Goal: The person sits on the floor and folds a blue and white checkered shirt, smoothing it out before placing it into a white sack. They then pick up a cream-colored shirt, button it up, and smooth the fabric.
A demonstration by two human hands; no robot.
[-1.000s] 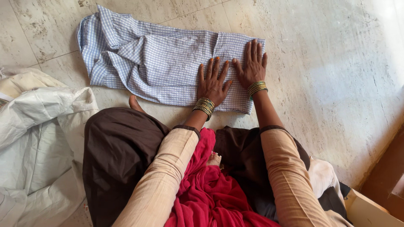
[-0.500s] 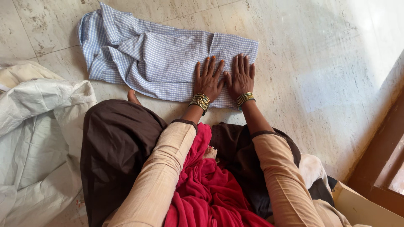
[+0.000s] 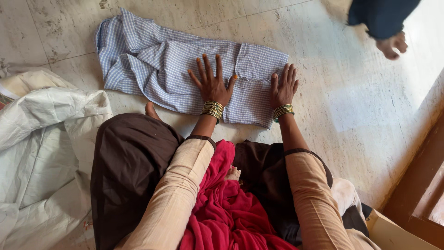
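Left hand [image 3: 212, 84] and right hand [image 3: 283, 88] flat, fingers spread, grasping nothing, pressing checked shirt [image 3: 162, 65] near its right edge on floor [image 3: 351, 106].

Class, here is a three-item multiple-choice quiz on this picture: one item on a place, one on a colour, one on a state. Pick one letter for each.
1. Where does the checked shirt lie?
A. On the person's lap
B. Spread on the stone floor
C. Inside the white sack

2. What colour is the cloth in the person's lap?
A. Red
B. Green
C. Yellow

3. How do the left hand and right hand meet the shirt?
A. Both clench it in fists
B. One lifts it off the floor
C. Both lie flat on it, fingers spread

Answers: 1 B, the shirt is laid out on the pale floor ahead of the knees. 2 A, the bunched cloth between the arms is bright red. 3 C, both palms press down on the fabric with open fingers.
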